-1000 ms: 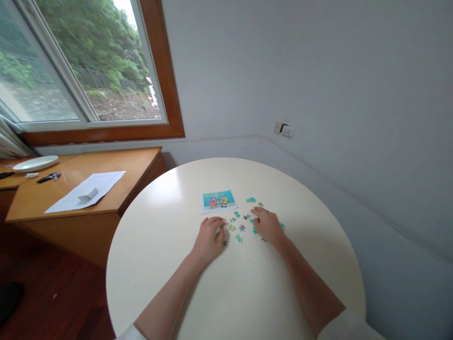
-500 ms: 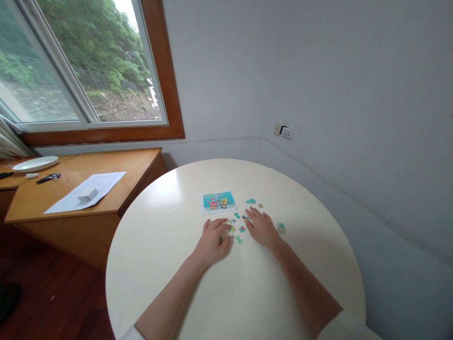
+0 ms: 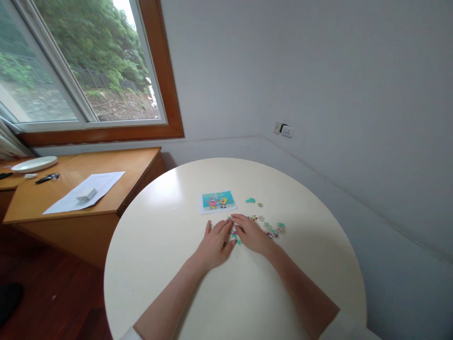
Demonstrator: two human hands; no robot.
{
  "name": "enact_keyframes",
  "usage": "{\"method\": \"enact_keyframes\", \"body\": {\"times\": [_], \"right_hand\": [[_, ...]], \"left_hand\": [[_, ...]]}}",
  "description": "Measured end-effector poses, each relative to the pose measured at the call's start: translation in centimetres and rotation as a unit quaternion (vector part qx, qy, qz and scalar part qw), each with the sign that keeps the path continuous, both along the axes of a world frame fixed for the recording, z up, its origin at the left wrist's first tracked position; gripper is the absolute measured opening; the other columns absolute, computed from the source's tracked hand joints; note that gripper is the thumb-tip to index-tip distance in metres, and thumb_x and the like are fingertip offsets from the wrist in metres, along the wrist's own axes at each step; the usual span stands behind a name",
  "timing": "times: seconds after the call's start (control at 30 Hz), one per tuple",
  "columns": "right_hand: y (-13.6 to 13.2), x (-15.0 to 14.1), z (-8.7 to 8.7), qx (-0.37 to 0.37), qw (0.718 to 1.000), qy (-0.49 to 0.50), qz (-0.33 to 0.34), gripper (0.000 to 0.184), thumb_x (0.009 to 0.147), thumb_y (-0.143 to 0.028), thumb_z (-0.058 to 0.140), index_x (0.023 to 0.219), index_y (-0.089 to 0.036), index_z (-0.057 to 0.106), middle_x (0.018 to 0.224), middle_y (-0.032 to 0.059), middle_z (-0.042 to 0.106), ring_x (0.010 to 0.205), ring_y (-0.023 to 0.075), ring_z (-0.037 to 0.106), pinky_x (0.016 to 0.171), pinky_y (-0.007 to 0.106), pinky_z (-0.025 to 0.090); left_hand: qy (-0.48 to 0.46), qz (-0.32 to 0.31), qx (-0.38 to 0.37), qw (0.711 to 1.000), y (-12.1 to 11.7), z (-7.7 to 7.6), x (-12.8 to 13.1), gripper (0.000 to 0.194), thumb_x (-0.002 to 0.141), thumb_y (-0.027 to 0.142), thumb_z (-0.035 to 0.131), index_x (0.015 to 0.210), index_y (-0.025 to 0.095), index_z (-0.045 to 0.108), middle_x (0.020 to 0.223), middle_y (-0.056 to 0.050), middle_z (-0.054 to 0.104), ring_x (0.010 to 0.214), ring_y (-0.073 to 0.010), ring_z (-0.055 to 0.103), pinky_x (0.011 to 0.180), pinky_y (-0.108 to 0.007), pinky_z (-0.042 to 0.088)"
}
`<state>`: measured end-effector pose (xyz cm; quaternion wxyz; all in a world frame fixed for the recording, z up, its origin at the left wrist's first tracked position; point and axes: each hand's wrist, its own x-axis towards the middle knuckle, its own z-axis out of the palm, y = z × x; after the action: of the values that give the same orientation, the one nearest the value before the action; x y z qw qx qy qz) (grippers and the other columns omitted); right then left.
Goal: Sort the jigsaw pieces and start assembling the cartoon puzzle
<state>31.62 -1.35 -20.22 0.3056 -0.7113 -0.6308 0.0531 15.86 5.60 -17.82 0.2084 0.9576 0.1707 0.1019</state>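
Note:
Small jigsaw puzzle pieces [image 3: 238, 241], green and pink, lie on the round white table [image 3: 159, 264] between my hands. My left hand [image 3: 215, 243] rests over some of them with its fingers stretched forward and its thumb apart. My right hand [image 3: 252, 234] reaches in from the right, fingers extended, its tips close to the left fingertips. Pieces beneath both hands are partly hidden. Beyond the hands lies a picture card [image 3: 219, 202] with cartoon figures on teal. Several loose pieces [image 3: 275, 231] lie to the right of my right hand, some showing pale backs.
Farther back are joined teal pieces [image 3: 250, 200] and one small piece [image 3: 260, 205]. At left a wooden desk [image 3: 95, 163] carries a paper sheet [image 3: 102, 182], a small white block [image 3: 86, 195] and a white plate [image 3: 34, 164]. A wall stands close behind the table.
My right hand has moved left and slightly nearer me, toward my left hand. It now covers central pieces, and pieces formerly behind it show at right. The left hand has shifted little.

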Motion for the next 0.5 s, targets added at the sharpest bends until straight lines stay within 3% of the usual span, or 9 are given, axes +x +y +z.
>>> {"method": "enact_keyframes", "body": {"times": [0.13,0.27,0.4,0.5], "right_hand": [[-0.1,1.1,0.2,0.002,0.993,-0.053,-0.105,0.04,0.082,-0.011,0.034,0.111,-0.013,0.062,0.12,0.0108,0.058,0.113,0.0173,0.05,0.102,0.034,0.035],[-0.7,1.9,0.2,-0.091,0.964,-0.122,-0.217,0.043,0.087,-0.017,0.033,0.125,-0.009,0.05,0.136,0.0151,0.043,0.127,0.0224,0.037,0.106,0.043,0.024],[-0.8,1.7,-0.1,-0.169,0.946,-0.132,-0.243,0.046,0.09,-0.021,0.029,0.133,-0.008,0.038,0.142,0.0153,0.034,0.131,0.0218,0.03,0.107,0.043,0.021],[-0.8,1.8,0.0,-0.159,0.949,-0.129,-0.238,0.044,0.09,-0.02,0.031,0.132,-0.008,0.04,0.141,0.0157,0.035,0.13,0.0217,0.031,0.106,0.041,0.022]], "left_hand": [[0.01,0.022,0.019,1.0,0.1,-0.2,0.0,0.039,0.084,0.023,0.043,0.123,0.019,0.047,0.135,-0.011,0.045,0.128,-0.0224,0.036,0.108,-0.055,0.014],[0.011,0.055,0.022,0.998,0.3,-0.1,0.0,0.036,0.083,0.02,0.042,0.118,0.02,0.052,0.132,-0.011,0.048,0.126,-0.0213,0.039,0.108,-0.054,0.015],[0.005,0.105,0.019,0.994,0.7,0.0,-0.1,0.034,0.082,0.017,0.042,0.114,0.018,0.054,0.13,-0.012,0.05,0.124,-0.0211,0.042,0.108,-0.053,0.017],[-0.001,0.128,0.014,0.992,0.9,0.0,-0.1,0.033,0.08,0.013,0.042,0.109,0.018,0.056,0.13,-0.011,0.05,0.123,-0.0215,0.043,0.108,-0.052,0.018]]}}
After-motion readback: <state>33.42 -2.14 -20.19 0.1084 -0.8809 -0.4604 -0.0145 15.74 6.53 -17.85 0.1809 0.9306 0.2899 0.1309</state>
